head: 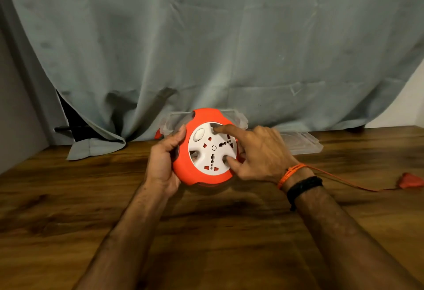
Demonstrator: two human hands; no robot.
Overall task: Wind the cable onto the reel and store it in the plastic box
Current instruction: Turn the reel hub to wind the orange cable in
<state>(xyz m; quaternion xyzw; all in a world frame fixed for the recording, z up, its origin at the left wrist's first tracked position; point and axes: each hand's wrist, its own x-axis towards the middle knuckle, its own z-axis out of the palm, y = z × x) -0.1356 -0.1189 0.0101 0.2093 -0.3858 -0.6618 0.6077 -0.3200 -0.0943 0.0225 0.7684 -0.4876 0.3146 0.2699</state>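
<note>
An orange round cable reel (202, 175) with a white socket face (212, 149) is tilted toward me above the wooden table. My left hand (164, 161) grips its left rim. My right hand (257, 154) lies on the white face, with the forefinger and thumb pushed into two of its finger recesses. A thin orange cable (344, 180) runs from behind my right wrist to the right and ends in an orange plug (410, 180) lying on the table. The clear plastic box (168, 123) stands open just behind the reel, mostly hidden by it.
The box's clear lid (302, 144) lies flat on the table behind my right hand. A grey curtain (206, 49) hangs along the back, its hem resting on the wooden table (206, 232). A wall closes in the left side.
</note>
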